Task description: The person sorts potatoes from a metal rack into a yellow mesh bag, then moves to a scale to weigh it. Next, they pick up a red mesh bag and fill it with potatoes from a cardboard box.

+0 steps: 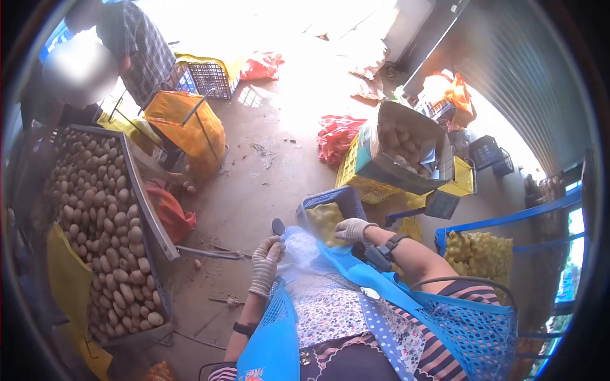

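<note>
Sunlit floor [251,171] beyond. Ahead, blue crate [348,199] with yellowish contents [321,220], just beside right hand [354,230], loosely bent at its near edge (cannot tell what, if anything, is held); farther leftward, left hand [265,261], seemingly pinching pale translucent sheet [300,244].

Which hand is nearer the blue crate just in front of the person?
Right. The right hand is at the near, right part of the blue crate; the left hand is farther off, to the crate's left and closer to the body.
</note>
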A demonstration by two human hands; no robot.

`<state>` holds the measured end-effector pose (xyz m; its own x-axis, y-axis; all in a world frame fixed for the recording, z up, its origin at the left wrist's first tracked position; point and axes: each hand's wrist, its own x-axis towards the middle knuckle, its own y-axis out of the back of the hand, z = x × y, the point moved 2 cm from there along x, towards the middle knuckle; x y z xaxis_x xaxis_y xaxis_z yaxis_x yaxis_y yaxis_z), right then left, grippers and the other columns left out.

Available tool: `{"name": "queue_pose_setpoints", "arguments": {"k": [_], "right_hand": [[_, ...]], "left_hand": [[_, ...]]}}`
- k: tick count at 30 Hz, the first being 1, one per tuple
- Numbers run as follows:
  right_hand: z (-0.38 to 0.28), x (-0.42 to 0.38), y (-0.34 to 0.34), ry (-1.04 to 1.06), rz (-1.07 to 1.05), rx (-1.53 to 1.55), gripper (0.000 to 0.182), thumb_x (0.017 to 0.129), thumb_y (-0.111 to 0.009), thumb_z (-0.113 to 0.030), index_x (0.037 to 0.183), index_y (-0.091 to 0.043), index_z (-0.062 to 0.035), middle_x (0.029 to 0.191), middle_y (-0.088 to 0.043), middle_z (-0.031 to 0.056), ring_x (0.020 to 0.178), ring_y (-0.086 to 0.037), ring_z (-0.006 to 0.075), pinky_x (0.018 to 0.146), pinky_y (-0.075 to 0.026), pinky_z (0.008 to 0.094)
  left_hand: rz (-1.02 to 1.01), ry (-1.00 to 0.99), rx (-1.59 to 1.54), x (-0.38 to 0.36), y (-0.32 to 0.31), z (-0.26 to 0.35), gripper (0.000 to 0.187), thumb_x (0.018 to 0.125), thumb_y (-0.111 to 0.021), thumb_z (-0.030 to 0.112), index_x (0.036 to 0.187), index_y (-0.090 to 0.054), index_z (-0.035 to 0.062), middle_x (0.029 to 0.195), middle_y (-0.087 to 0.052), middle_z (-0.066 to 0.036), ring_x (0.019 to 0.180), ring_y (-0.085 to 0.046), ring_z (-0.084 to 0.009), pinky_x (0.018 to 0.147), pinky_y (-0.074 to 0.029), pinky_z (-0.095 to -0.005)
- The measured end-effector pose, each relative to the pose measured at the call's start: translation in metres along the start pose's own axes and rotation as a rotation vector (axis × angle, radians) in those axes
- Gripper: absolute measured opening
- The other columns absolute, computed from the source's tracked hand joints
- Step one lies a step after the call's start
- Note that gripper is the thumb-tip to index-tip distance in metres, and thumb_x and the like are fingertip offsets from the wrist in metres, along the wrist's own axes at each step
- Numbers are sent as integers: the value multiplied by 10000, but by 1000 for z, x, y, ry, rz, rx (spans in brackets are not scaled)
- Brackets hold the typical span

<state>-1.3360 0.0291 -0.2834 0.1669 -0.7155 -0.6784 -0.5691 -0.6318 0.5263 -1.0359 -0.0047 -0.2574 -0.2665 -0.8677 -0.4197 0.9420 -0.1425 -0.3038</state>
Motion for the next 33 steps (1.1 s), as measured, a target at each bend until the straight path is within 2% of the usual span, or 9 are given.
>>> {"name": "queue_pose_setpoints", "arguments": {"k": [3,7,12,18,22,25,28,32,33], "right_hand": [[29,76,47,73,27,56,298,865,-556,-294,1047,-654,-80,908,-660,123,858,-619,266,802,-468,376],[-10,183,146,-39,12,104,330,853,-537,-348,1023,-667,-97,1000,-663,134,992,-616,287,875,-461,391],[69,304,279,-149,157,212,348,855,-523,-353,1061,-660,-108,1043,-653,148,1013,-605,307,888,-447,400],[191,371,295,-541,459,888,374,857,-554,-363,1077,-617,-68,982,-660,143,910,-623,302,816,-464,370],[260,414,267,-827,611,949,447,841,-583,-412,1103,-584,-50,1053,-636,167,950,-606,316,825,-455,391],[315,440,280,-1146,754,1105,648,828,-595,-467,1267,-453,-12,1235,-534,235,1148,-514,364,968,-395,409],[389,470,311,-1432,1170,1102,897,787,-651,-481,1414,-206,-19,1419,-291,281,1321,-307,381,1085,-282,425],[467,473,316,-1911,1129,1057,1036,713,-732,-419,1455,-84,-99,1441,-283,256,1301,-354,378,1069,-304,472],[505,481,276,-1821,1008,1274,860,742,-716,-362,1419,-265,-84,1366,-417,238,1234,-444,381,1026,-359,451]], "left_hand": [[-149,90,67,59,-21,42,225,888,-595,103,1089,-615,5,885,-647,-32,766,-577,-79,689,-482,-223],[100,44,137,186,-1,69,210,877,-600,97,1070,-607,16,813,-643,-56,630,-539,-70,556,-449,-204],[167,257,32,393,14,50,189,883,-570,80,1071,-570,79,692,-552,-18,506,-439,-57,435,-346,-177],[-39,362,430,630,-113,43,181,894,-564,95,1070,-578,60,735,-590,-38,522,-459,-63,446,-370,-191],[-142,469,574,734,-193,-9,177,897,-557,95,1068,-581,54,722,-588,-42,526,-465,-63,445,-366,-190],[-337,594,540,773,-222,-66,197,892,-567,96,1086,-568,60,724,-586,-39,531,-471,-65,439,-353,-181],[-449,703,578,792,-233,-99,199,889,-591,143,1075,-586,73,786,-630,-54,535,-484,-71,465,-416,-222],[-497,751,587,818,-224,-118,223,873,-622,168,1063,-588,56,784,-631,-64,556,-520,-100,481,-435,-230],[-509,757,603,825,-229,-119,223,873,-622,168,1063,-588,56,784,-631,-64,556,-520,-100,481,-435,-230]]}}
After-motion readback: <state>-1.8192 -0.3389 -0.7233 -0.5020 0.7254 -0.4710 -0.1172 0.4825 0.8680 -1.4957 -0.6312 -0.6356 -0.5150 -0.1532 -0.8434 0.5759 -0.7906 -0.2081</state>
